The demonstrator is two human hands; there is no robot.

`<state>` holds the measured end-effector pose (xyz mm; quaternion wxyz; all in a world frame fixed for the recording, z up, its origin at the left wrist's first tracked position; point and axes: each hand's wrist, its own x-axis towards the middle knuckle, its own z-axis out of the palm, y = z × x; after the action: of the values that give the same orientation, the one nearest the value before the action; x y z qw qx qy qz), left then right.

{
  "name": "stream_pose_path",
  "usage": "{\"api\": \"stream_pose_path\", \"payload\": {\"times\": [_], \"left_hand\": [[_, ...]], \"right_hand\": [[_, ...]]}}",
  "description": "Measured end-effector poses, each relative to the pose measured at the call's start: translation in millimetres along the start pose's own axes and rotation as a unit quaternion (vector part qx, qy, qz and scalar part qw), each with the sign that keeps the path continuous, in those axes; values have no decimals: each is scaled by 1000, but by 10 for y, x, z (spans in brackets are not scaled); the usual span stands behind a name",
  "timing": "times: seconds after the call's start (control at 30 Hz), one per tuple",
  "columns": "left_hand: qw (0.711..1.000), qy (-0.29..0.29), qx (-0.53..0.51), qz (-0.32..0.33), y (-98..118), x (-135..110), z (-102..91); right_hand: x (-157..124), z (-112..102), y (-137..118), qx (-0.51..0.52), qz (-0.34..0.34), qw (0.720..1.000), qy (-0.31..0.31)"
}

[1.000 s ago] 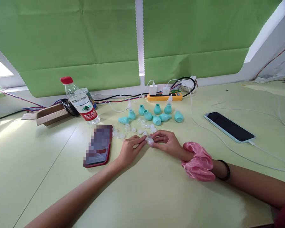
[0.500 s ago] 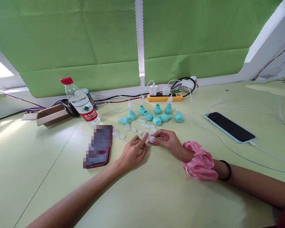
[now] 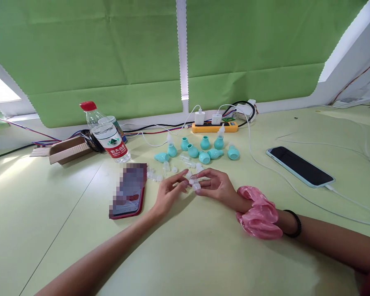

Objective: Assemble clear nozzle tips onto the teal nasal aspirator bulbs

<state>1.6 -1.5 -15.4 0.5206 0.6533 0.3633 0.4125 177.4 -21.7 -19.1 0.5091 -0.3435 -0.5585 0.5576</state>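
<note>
A pale yellow-green table is filling the lower view, a seam running across its left side, and two broad green blinds are hanging behind it. From the left, one cardboard box is sitting near the wall, then one red-capped bottle is standing before one can. One red-cased phone is lying nearer. The left hand is resting half open, thumb and forefinger parting, gripping nothing visible; whether its fingertips are touching the clear plastic piece just beside them, I cannot tell. Nine turquoise bulbs are clustering beyond. The right hand is pinching that piece between thumb and curled fingers, just above the table. One yellow power strip is carrying two chargers. Farther right, a second phone is lying plugged into a white cable.
</note>
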Motion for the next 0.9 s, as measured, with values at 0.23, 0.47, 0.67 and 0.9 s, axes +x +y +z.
{"api": "stream_pose_path", "payload": {"times": [0.23,0.47,0.67,0.9], "left_hand": [[921,-142,-311,-188,37,34,12],[904,-164,-348,-185,-10,11,14],[909,-146,-350,-175,-20,13,51],[913,-121,-337,-196,-6,0,69]], "right_hand": [[-76,22,-41,-233,-237,943,-3],[-53,5,-14,-264,-239,934,-23],[2,-87,-90,-385,-268,883,-10],[241,-389,39,-687,-177,703,44]]}}
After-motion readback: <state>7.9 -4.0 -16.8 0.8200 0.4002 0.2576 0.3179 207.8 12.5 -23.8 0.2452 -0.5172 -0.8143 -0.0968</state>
